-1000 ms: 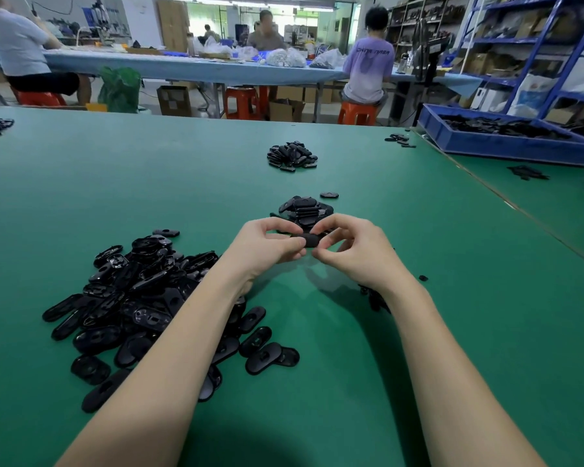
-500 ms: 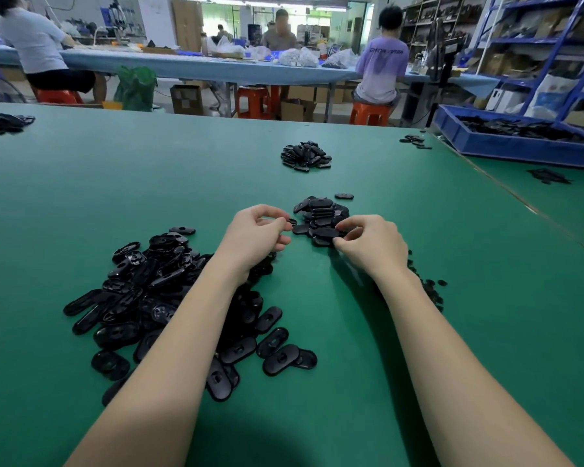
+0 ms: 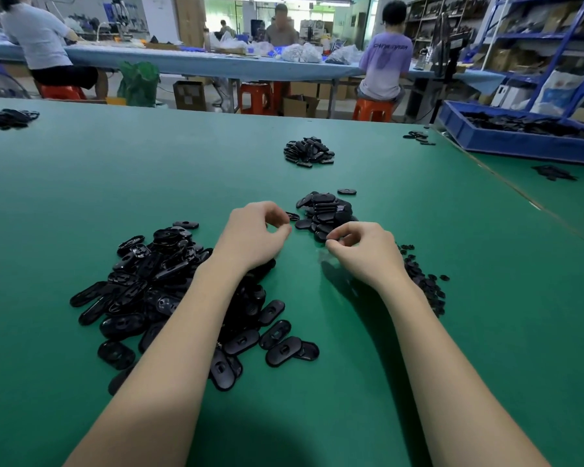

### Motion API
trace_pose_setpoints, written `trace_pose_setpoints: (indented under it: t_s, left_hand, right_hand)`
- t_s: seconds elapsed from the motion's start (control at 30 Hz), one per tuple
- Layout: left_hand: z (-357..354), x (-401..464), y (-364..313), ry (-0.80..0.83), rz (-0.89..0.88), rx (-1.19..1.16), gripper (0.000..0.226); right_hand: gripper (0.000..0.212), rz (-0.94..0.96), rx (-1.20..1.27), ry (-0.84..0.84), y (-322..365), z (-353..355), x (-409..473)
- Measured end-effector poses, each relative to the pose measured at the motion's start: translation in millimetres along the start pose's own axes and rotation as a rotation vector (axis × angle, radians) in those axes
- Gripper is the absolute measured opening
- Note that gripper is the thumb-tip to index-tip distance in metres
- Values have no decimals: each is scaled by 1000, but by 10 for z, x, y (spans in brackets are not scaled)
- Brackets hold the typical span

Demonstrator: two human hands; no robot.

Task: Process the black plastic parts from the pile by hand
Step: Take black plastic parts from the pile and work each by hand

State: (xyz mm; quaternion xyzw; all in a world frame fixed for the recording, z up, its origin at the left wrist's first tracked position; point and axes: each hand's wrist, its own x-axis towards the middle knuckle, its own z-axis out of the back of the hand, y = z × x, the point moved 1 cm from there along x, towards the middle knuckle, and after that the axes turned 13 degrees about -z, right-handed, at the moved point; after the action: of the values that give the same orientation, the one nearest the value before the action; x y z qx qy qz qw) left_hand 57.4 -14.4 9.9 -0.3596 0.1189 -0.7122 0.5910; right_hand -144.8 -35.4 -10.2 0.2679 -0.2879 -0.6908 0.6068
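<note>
Toward the table's left, the unprocessed pile lies under our left hand, its grip curled and empty. Our right hand, whose grip contents we cannot tell, sits beside the finished stack. We judge ourselves between parts: next, pick one from the pile.

A green tabletop is stretching away toward a long blue-covered bench. A person in a purple shirt is sitting at it on an orange stool, back turned. Another person in a white shirt is sitting far left. A green bag and a cardboard box are standing beneath. Blue shelving is rising at right.
</note>
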Motion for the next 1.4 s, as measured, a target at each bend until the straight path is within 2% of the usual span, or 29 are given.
trace_pose_setpoints:
  t_s: [0.13,0.27,0.4,0.6,0.8,1.03,1.13,1.4]
  left_hand:
    - [-62,-56,14,143,76,262,33]
    - [-67,-62,12,139,76,274,32]
    - [-59,-59,12,137,98,177,25]
    - [-72,-25,20,126,91,102,28]
    - [-67,-18,-11,24,24,-24,39]
    - [-126,-31,-312,-69,-191,-265,40]
    - [-197,-56,-418,-70,-233,-356,40]
    - [-277,-62,-407,96,28,-628,21]
  right_hand:
    - [7,-3,79,48,15,-18,-36]
    - [7,2,89,87,29,-31,-59]
    - [8,12,93,104,38,-25,-65]
    - [8,30,93,144,34,-24,-75]
    - [6,37,117,176,57,-12,-101]
    - [10,-52,467,256,126,70,-134]
    - [5,-72,533,265,109,149,-131]
    - [12,-49,432,249,-16,382,-79]
